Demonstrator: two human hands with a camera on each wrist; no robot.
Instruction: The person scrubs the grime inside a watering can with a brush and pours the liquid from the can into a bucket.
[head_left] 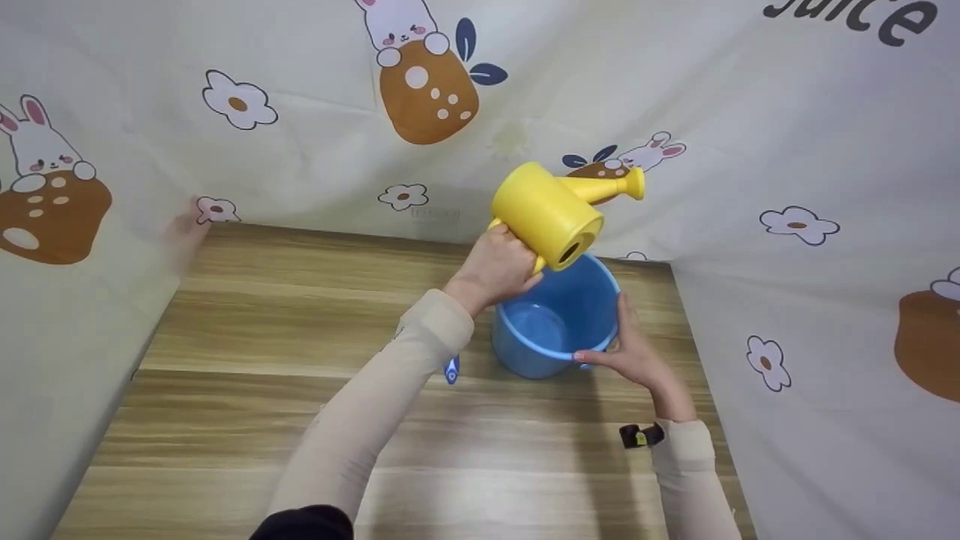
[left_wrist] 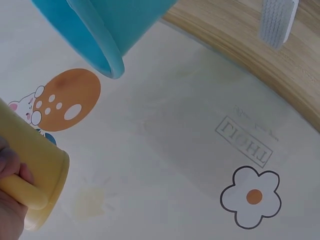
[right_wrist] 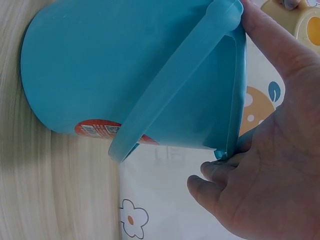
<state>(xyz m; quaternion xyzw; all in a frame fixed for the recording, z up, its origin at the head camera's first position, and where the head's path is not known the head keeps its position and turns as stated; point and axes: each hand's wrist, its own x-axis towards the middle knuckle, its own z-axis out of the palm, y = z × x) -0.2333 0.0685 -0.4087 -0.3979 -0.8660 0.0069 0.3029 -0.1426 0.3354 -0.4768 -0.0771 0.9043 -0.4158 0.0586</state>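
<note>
My left hand (head_left: 499, 266) grips the handle of a yellow watering can (head_left: 544, 214) and holds it in the air over the far rim of a blue bucket (head_left: 517, 352). The can is tilted, its spout pointing right and the hole in one end facing down toward me. In the left wrist view, fingers wrap the can's handle (left_wrist: 25, 192). The bucket stands on the floor, with what looks like a little water inside. My right hand (right_wrist: 270, 170) holds the bucket's rim at the right, thumb and fingers spread along it. The bucket's handle (right_wrist: 165, 85) hangs down its side.
A brush with white bristles (left_wrist: 277, 22) lies on the wood-look floor (head_left: 262, 315); its blue end (head_left: 451, 370) shows beside my left forearm. Pale printed cloth walls (head_left: 315, 150) with rabbits and flowers enclose the floor at the back and both sides.
</note>
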